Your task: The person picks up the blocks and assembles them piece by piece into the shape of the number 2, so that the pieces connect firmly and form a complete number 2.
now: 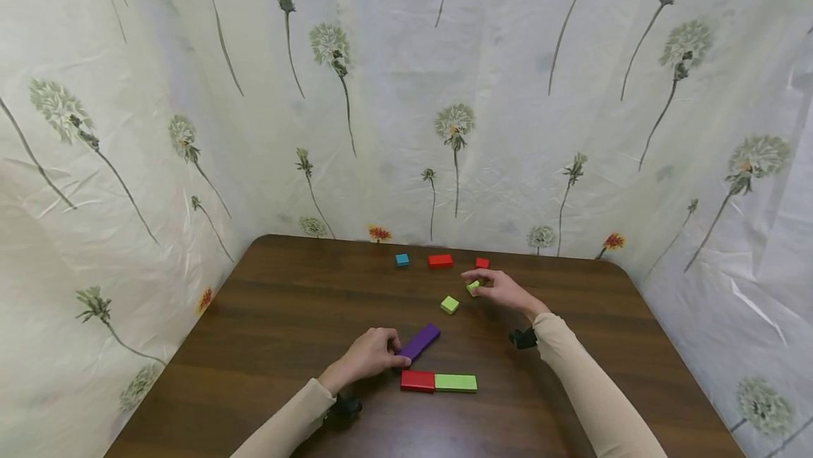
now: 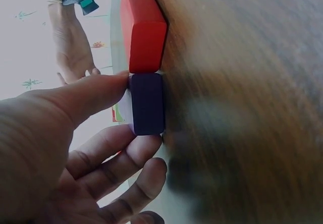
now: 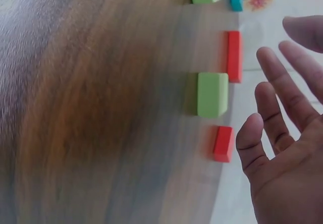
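My left hand [image 1: 368, 356] pinches the near end of a long purple block [image 1: 422, 341] between thumb and fingers. In the left wrist view the end face of this block is dark, close beside a red block [image 2: 147, 42]. On the table in front, the red block and a long green block [image 1: 455, 383] lie end to end in a row. My right hand [image 1: 507, 293] is over a small green block [image 1: 473, 288], its fingers spread and loosely bent. The right wrist view shows that green block [image 3: 212, 95] standing apart from the fingers.
A second small green block [image 1: 449, 305] lies mid-table. Along the back edge are a small blue block [image 1: 402, 260], a red block [image 1: 440, 261] and a smaller red block [image 1: 482, 262]. A flower-patterned curtain [image 1: 394, 91] hangs behind the brown wooden table [image 1: 286, 303].
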`<control>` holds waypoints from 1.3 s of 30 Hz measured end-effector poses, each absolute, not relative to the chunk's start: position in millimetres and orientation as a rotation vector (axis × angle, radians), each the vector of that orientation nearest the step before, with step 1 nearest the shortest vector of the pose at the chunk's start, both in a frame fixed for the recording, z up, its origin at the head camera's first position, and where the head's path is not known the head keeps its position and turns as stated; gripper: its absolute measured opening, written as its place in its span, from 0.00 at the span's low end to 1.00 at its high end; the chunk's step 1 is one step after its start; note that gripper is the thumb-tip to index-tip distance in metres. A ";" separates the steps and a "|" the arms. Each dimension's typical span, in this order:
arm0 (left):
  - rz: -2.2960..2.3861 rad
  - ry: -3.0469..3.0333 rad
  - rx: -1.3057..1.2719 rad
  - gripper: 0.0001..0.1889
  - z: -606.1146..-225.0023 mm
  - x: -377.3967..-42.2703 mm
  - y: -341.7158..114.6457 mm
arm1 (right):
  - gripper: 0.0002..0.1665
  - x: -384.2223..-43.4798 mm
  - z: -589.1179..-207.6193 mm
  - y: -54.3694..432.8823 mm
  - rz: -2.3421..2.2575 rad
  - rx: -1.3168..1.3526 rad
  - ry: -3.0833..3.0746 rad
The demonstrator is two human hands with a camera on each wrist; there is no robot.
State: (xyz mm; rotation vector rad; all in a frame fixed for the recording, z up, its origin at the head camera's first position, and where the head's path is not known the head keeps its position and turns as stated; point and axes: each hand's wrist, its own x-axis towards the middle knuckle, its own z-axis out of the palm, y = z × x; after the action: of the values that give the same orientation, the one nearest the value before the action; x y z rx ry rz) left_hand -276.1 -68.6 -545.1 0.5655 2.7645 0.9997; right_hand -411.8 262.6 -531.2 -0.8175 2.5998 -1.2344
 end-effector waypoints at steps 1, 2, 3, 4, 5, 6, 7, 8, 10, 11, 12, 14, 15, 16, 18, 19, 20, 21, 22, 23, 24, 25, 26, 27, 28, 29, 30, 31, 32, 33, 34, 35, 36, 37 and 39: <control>1.005 2.762 0.567 0.14 -545.4 -276.2 -68.8 | 0.24 -412.8 -532.9 261.9 -1.230 -0.822 2.601; 1.009 2.760 0.568 0.14 -545.6 -276.3 -68.9 | 0.25 -413.3 -534.2 261.0 -1.227 -0.825 2.602; 1.014 2.757 0.569 0.14 -546.0 -276.4 -69.1 | 0.25 -413.4 -534.8 260.1 -1.222 -0.833 2.605; 1.018 2.753 0.568 0.14 -546.2 -276.6 -69.2 | 0.26 -413.5 -535.6 259.3 -1.219 -0.847 2.605; 1.022 2.749 0.567 0.14 -546.5 -276.7 -69.3 | 0.25 -410.9 -532.0 257.2 -1.218 -0.849 2.598; 1.026 2.746 0.566 0.14 -546.8 -276.8 -69.5 | 0.25 -407.4 -527.6 255.2 -1.211 -0.861 2.598; 1.028 2.744 0.563 0.14 -546.9 -276.9 -69.7 | 0.24 -407.8 -528.2 254.0 -1.210 -0.856 2.597; 1.027 2.743 0.562 0.14 -547.1 -277.0 -70.0 | 0.24 -407.6 -528.1 253.3 -1.208 -0.862 2.596; 1.027 2.740 0.560 0.14 -546.9 -277.0 -70.1 | 0.24 -408.2 -528.8 252.3 -1.193 -0.870 2.602; 1.023 2.740 0.560 0.14 -547.1 -277.0 -70.0 | 0.24 -408.5 -528.8 251.9 -1.187 -0.863 2.604; 1.023 2.742 0.561 0.14 -547.1 -276.9 -70.1 | 0.24 -411.2 -532.8 253.0 -1.178 -0.869 2.615; 1.019 2.742 0.562 0.14 -546.7 -276.8 -70.1 | 0.25 -415.1 -537.7 254.3 -1.175 -0.873 2.622; 1.017 2.742 0.560 0.14 -546.5 -276.7 -70.1 | 0.25 -415.7 -538.3 253.9 -1.173 -0.875 2.623; 1.015 2.743 0.559 0.14 -546.2 -276.5 -70.2 | 0.25 -415.7 -538.4 253.3 -1.171 -0.875 2.621; 1.017 2.743 0.560 0.14 -545.8 -276.2 -70.4 | 0.25 -416.0 -540.2 252.6 -1.163 -0.883 2.627; 1.015 2.742 0.556 0.14 -545.6 -276.2 -70.2 | 0.25 -416.1 -541.4 252.1 -1.157 -0.886 2.630; 1.013 2.741 0.553 0.14 -545.6 -276.3 -70.2 | 0.25 -415.9 -542.3 251.4 -1.151 -0.886 2.631; 1.011 2.740 0.550 0.14 -545.7 -276.4 -70.1 | 0.25 -415.6 -543.3 250.9 -1.138 -0.889 2.631; 1.009 2.741 0.548 0.14 -545.6 -276.4 -69.9 | 0.25 -415.2 -544.0 250.3 -1.132 -0.888 2.629; 1.007 2.741 0.545 0.14 -545.6 -276.6 -69.8 | 0.25 -414.9 -544.9 249.8 -1.126 -0.885 2.626; 1.005 2.743 0.544 0.14 -545.5 -276.8 -69.6 | 0.24 -414.5 -545.6 249.3 -1.118 -0.883 2.624; 1.002 2.744 0.541 0.14 -545.6 -276.8 -69.6 | 0.24 -414.2 -546.2 248.8 -1.111 -0.882 2.623; 1.001 2.744 0.541 0.14 -545.6 -276.8 -69.6 | 0.24 -413.7 -546.4 248.0 -1.105 -0.881 2.621; 1.000 2.746 0.541 0.14 -545.5 -276.7 -69.7 | 0.24 -413.5 -547.0 247.4 -1.100 -0.880 2.622; 1.001 2.747 0.542 0.14 -545.5 -276.7 -69.7 | 0.23 -413.3 -547.4 246.8 -1.093 -0.875 2.627; 1.003 2.748 0.544 0.14 -545.6 -276.7 -69.8 | 0.23 -413.1 -548.0 246.2 -1.081 -0.877 2.632; 1.003 2.749 0.545 0.14 -545.9 -276.7 -70.0 | 0.23 -412.9 -548.4 245.5 -1.073 -0.879 2.634; 1.003 2.749 0.547 0.15 -546.1 -276.7 -70.1 | 0.23 -412.7 -548.8 244.7 -1.066 -0.879 2.635; 1.004 2.750 0.549 0.15 -546.1 -276.9 -70.1 | 0.22 -412.5 -549.3 244.0 -1.059 -0.877 2.633; 1.003 2.751 0.551 0.15 -546.0 -276.9 -70.1 | 0.22 -412.3 -550.0 243.1 -1.051 -0.874 2.632; 1.003 2.751 0.552 0.15 -546.0 -276.9 -70.1 | 0.22 -412.2 -550.6 242.3 -1.040 -0.875 2.628; 1.002 2.751 0.553 0.15 -545.9 -276.9 -70.1 | 0.22 -411.9 -551.0 241.5 -1.029 -0.884 2.625; 1.001 2.752 0.553 0.15 -545.7 -276.9 -70.2 | 0.22 -411.6 -551.7 240.5 -1.020 -0.883 2.623; 1.002 2.751 0.554 0.15 -545.5 -277.0 -70.1 | 0.22 -411.1 -552.2 239.6 -1.008 -0.885 2.626; 1.002 2.747 0.549 0.15 -545.6 -277.1 -69.8 | 0.22 -409.8 -553.2 238.3 -0.987 -0.896 2.633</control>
State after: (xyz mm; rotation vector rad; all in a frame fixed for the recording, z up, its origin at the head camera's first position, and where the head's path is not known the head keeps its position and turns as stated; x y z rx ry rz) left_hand -277.1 -69.8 -545.6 0.5492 2.7468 1.0017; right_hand -409.8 238.3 -553.2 -0.8963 2.6326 -0.9872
